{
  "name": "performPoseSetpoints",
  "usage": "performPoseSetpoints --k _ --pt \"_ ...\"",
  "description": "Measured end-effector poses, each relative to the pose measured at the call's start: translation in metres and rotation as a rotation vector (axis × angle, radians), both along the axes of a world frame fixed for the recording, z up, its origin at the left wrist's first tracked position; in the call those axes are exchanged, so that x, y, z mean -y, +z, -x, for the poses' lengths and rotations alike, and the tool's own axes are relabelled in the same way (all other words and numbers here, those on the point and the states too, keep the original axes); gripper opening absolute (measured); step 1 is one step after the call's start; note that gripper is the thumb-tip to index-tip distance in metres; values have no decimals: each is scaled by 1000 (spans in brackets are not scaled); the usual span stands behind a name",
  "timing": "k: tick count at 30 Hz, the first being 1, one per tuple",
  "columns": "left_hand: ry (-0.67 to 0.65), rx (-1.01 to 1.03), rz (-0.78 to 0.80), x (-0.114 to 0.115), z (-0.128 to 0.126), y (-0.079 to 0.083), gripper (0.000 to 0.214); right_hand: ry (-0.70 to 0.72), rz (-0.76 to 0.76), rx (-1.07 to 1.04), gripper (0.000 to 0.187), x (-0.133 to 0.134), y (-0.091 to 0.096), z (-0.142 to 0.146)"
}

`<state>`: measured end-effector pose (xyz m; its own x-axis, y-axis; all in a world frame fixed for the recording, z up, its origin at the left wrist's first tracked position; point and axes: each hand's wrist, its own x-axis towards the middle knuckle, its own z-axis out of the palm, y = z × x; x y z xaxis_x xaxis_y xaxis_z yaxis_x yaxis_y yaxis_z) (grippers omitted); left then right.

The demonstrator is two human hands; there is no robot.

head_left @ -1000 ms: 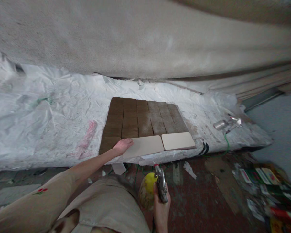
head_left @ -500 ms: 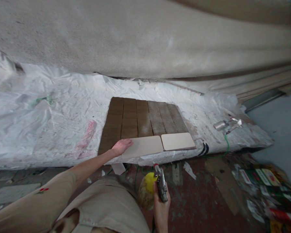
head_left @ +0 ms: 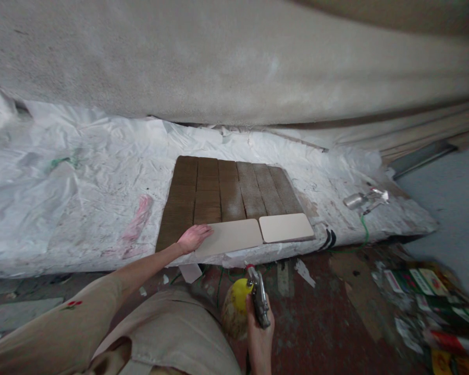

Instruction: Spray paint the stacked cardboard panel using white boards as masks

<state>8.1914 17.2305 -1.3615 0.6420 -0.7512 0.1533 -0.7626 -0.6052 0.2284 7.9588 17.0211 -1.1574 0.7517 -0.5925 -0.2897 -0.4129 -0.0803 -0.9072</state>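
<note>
Nearest, low in view, a person's right grip [head_left: 261,330] is curled firmly around the handle of a metal spray gun [head_left: 260,302], its red-tipped nose pointing away. Just left of it sits a rounded yellow pot [head_left: 234,308], partly covered; I cannot tell whether the two are joined. The floor [head_left: 308,323] below is dark red.

The left sleeve [head_left: 82,291], beige with a small red motif [head_left: 72,304], reaches toward a white-covered tabletop [head_left: 101,187]. There the left grip [head_left: 194,238] lies palm down, fingers together and stretched out, on the left end of a long pale panel [head_left: 232,236]. The thumb is hidden, so I cannot tell if it clasps or only rests. The panel extends right from those fingers, flat along the near edge, beyond the spray gun. Next to its right end lies a shorter panel [head_left: 286,228].

Behind both, brown boards [head_left: 207,200] form a block, greyer on the right. Farther right lies a second spray gun [head_left: 356,201]. A grey cloth [head_left: 219,62] hangs across the back.
</note>
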Motion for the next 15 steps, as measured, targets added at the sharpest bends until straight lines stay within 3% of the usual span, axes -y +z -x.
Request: performPoseSetpoints --k 6,15 --pt "-1 -23 24 0 -1 0 42 39 24 -30 36 2 -1 2" --pt "-5 -31 52 -1 -2 -2 41 -23 105 22 36 22 -24 11"
